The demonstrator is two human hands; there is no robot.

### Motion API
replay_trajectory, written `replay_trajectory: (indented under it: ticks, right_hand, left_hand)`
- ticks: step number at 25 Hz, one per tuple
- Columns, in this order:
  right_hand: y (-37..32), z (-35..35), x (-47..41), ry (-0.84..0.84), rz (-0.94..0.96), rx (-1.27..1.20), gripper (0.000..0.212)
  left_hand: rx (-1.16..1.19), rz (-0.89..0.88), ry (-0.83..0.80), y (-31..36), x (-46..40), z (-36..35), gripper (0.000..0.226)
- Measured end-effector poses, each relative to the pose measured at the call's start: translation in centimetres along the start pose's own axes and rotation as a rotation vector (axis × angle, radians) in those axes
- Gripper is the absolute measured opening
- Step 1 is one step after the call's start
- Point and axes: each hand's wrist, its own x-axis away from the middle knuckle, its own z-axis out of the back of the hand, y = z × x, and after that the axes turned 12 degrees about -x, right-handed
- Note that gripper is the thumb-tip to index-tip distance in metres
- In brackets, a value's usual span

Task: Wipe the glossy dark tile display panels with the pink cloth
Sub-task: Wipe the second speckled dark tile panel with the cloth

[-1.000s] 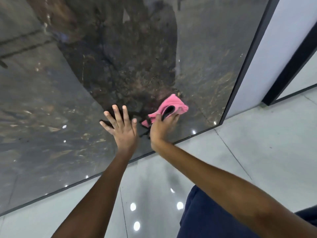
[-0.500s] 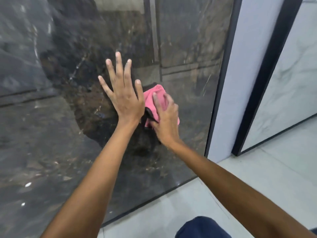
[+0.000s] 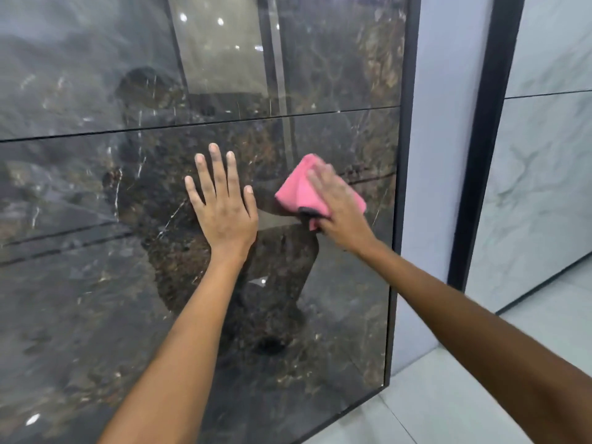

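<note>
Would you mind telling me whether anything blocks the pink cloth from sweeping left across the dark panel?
Yes. The left hand rests flat with straight fingers on the dark panel, just left of the pink cloth that the right hand presses there. A leftward sweep would meet it. Rightward, only the black frame edge lies close.

pale wall (image 3: 439, 155), glossy floor (image 3: 448, 411)

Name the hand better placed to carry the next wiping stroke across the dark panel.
Right. The right hand already presses the pink cloth on the dark panel; the left hand lies flat and bare beside it.
</note>
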Motion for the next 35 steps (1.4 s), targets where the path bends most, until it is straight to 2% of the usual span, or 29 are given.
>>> replay_trajectory:
  ticks: [1, 3, 4, 5, 6, 7, 9, 10, 11, 12, 14, 15, 16, 17, 19, 20, 21, 22, 24, 27, 29, 31, 33, 35]
  right_hand:
    - [1.5, 2.0, -0.8, 0.108, -0.149, -0.041, 0.085]
    - [4.0, 5.5, -2.9, 0.458, -0.519, -0.18, 0.076]
    - [3.7, 5.7, -3.9, 0.597, -0.651, -0.198, 0.074]
    - [2.7, 4.7, -4.9, 0.647, -0.663, -0.183, 0.074]
    - [0.9, 3.1, -5.6, 0.584, -0.573, -0.174, 0.077]
    - [-1.1, 1.2, -5.6, 0.415, -0.362, -0.142, 0.08]
    - [-2.8, -1.1, -4.2, -0.014, 0.106, 0.101, 0.089]
    - [-1.5, -0.3, -4.6, -0.084, 0.262, 0.22, 0.09]
    - [0.4, 1.5, -5.2, -0.041, 0.266, 0.237, 0.089]
    - [1.9, 3.4, -5.8, 0.087, 0.108, 0.137, 0.085]
    - [3.7, 5.9, -7.4, 0.46, -0.397, -0.116, 0.077]
    - [3.2, 5.6, -8.1, 0.576, -0.544, -0.174, 0.077]
    - [1.6, 4.3, -8.7, 0.613, -0.545, -0.176, 0.081]
    - [0.0, 2.7, -9.1, 0.544, -0.407, -0.159, 0.086]
    - [-2.0, -0.5, -7.3, 0.147, 0.075, 0.02, 0.086]
    - [-1.9, -1.1, -6.0, 0.017, 0.221, 0.133, 0.081]
    - [-0.4, -0.5, -5.2, -0.012, 0.269, 0.191, 0.078]
    - [1.6, 0.9, -4.9, 0.042, 0.228, 0.169, 0.076]
    - [5.5, 4.3, -5.6, 0.21, 0.013, 0.094, 0.075]
    - [10.3, 8.1, -6.4, 0.398, -0.228, -0.028, 0.077]
    - [12.3, 7.1, -2.9, 0.458, -0.306, -0.066, 0.079]
    - [14.1, 3.7, 4.2, 0.343, -0.329, -0.052, 0.092]
    - [14.7, 1.0, 10.9, 0.141, -0.165, 0.049, 0.107]
    - [15.5, 1.3, 9.8, 0.099, 0.008, 0.09, 0.101]
  left_hand:
    - [0.003, -0.003, 0.005, -0.1, 0.1, -0.2, 0.059]
    - [-0.002, -0.006, 0.022, 0.0, 0.1, -0.2, 0.058]
    - [-0.003, -0.007, 0.033, 0.0, 0.1, -0.2, 0.058]
    - [0.0, -0.006, 0.044, 0.0, 0.0, -0.3, 0.058]
    - [0.002, -0.005, 0.049, 0.0, 0.0, -0.3, 0.058]
    - [-0.003, -0.004, 0.055, 0.0, 0.0, -0.4, 0.059]
    - [-0.015, -0.011, 0.058, -0.1, 0.1, -0.5, 0.059]
    - [-0.023, -0.016, 0.06, -0.1, 0.1, -0.5, 0.059]
    - [-0.034, -0.019, 0.058, -0.1, 0.2, -0.5, 0.058]
    - [-0.045, -0.019, 0.056, 0.0, 0.2, -0.6, 0.058]
    - [-0.063, -0.008, 0.052, 0.2, 0.3, -0.7, 0.057]
    - [-0.065, -0.001, 0.05, 0.4, 0.2, -0.7, 0.056]
    - [-0.065, 0.003, 0.046, 0.4, 0.2, -0.8, 0.056]
    - [-0.066, -0.003, 0.044, 0.4, 0.2, -0.7, 0.056]
    - [-0.074, -0.021, 0.05, 0.1, 0.3, -0.7, 0.055]
    - [-0.065, 0.002, 0.049, 0.2, 0.3, -0.6, 0.056]
    - [-0.049, 0.057, 0.041, 0.9, 0.5, -0.6, 0.056]
    - [-0.029, 0.128, 0.024, 2.0, 0.9, -0.6, 0.058]
    - [0.004, 0.217, -0.015, 5.0, 2.4, -1.0, 0.065]
    - [-0.065, 0.182, -0.07, 8.1, 5.5, -2.9, 0.07]
    - [-0.099, 0.15, -0.07, 8.5, 7.7, -3.8, 0.066]
    - [-0.136, 0.128, -0.05, 8.8, 9.0, -4.4, 0.062]
    - [-0.158, 0.136, -0.039, 9.2, 8.9, -4.6, 0.062]
    - [-0.168, 0.141, -0.017, 9.3, 9.0, -4.7, 0.062]
